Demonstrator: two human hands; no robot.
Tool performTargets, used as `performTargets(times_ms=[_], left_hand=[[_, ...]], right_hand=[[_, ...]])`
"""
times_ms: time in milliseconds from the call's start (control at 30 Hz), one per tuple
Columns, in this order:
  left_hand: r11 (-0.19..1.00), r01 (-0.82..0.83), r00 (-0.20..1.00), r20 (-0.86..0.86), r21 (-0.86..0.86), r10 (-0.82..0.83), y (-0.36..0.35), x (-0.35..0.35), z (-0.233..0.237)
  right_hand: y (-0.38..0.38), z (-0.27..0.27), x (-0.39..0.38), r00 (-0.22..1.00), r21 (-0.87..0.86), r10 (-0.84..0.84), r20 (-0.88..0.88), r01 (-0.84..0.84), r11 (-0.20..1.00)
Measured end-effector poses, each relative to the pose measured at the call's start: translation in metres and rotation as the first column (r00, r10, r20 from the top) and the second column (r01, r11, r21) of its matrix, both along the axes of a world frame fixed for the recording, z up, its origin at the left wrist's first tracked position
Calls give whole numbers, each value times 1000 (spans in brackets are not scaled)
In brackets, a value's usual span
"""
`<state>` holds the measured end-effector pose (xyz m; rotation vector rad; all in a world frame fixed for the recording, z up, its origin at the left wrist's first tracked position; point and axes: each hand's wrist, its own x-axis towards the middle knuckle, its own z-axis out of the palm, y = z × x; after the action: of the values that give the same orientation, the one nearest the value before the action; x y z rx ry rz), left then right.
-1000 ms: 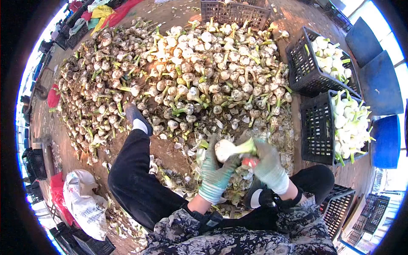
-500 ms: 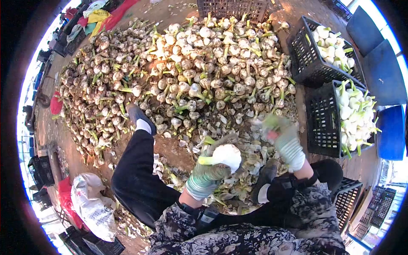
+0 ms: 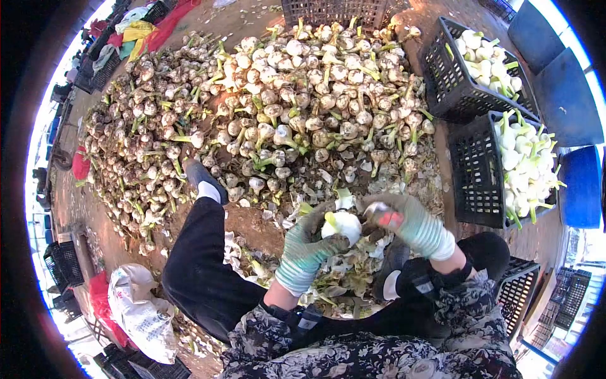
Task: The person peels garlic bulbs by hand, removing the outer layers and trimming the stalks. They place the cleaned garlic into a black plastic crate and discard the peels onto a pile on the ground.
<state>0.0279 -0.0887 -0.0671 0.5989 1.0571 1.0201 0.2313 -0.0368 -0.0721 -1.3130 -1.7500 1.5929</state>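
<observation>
My left hand, in a pale green and white glove with dirty fingers, is wrapped round a clean white garlic bulb with a short green stem. My right hand, gloved alike, is closed just right of the bulb. It grips a small red-handled tool whose working end I cannot make out clearly. A loose strip of skin shows just above the bulb, between the hands. Below them, peeled garlic skins litter the ground between my feet.
A wide heap of unpeeled garlic covers the ground ahead. On the right, two black crates hold clean white bulbs, with a blue barrel beyond. A white sack lies left of my legs. Another crate stands behind the heap.
My right hand has come in left from the side to the garlic bulb. The bulb has turned in my left hand, its stem now pointing up and away instead of left.
</observation>
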Motion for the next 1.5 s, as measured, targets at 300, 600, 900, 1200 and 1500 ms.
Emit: performTargets(times_ms=[300, 600, 900, 1200, 1500], left_hand=[[988, 151, 969, 192, 43, -156, -1, 0, 2], [994, -104, 977, 189, 36, 95, -1, 15, -26], [984, -178, 950, 264, 28, 165, -5, 7, -1], [965, -231, 847, 463, -123, 262, -8, 14, -4], [937, -159, 901, 344, -310, 266, -2, 12, -25]], right_hand=[[-4, 16, -5, 893, 76, -157, 421, 138, 988], [-38, 17, -33, 970, 386, -168, 174, 89, 918], [-24, 7, -41, 758, -381, -424, -495, 249, 890], [-29, 18, -39, 870, -656, -353, -344, 47, 753], [-23, 33, -39, 978, 484, 165, -128, -83, 871]])
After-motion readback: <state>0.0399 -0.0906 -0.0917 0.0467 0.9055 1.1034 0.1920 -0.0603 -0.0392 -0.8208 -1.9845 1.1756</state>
